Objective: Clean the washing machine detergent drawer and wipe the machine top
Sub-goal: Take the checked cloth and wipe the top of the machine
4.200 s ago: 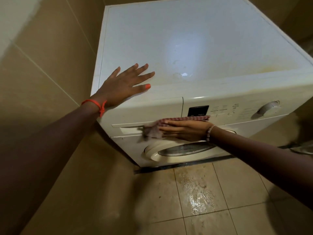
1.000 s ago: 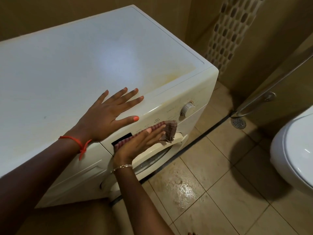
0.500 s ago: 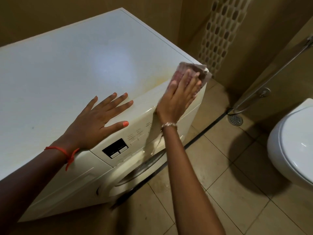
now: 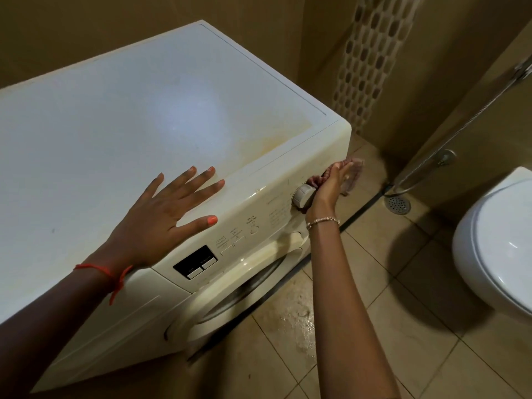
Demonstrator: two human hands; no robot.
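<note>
Dim, amber light is filling the room. A pale bluish glare is spreading over the machine top (image 4: 115, 125) just beyond the fingertips of the left hand (image 4: 161, 214), washing out the surface there, and that hand is casting only a faint, soft shadow under its palm. The cloth (image 4: 353, 172) that the right hand (image 4: 331, 185) is holding is smearing into blur, while the left hand is showing sharp. Below the right wrist, a wet patch (image 4: 299, 321) is glinting on the floor (image 4: 403, 326). Right of the right hand, the toilet (image 4: 495, 240) is catching small white highlights and throwing a broad, soft shadow onto the tiles. Both arms are darkening toward the lower edge, and the wide lens is bowing straight lines near the borders.
</note>
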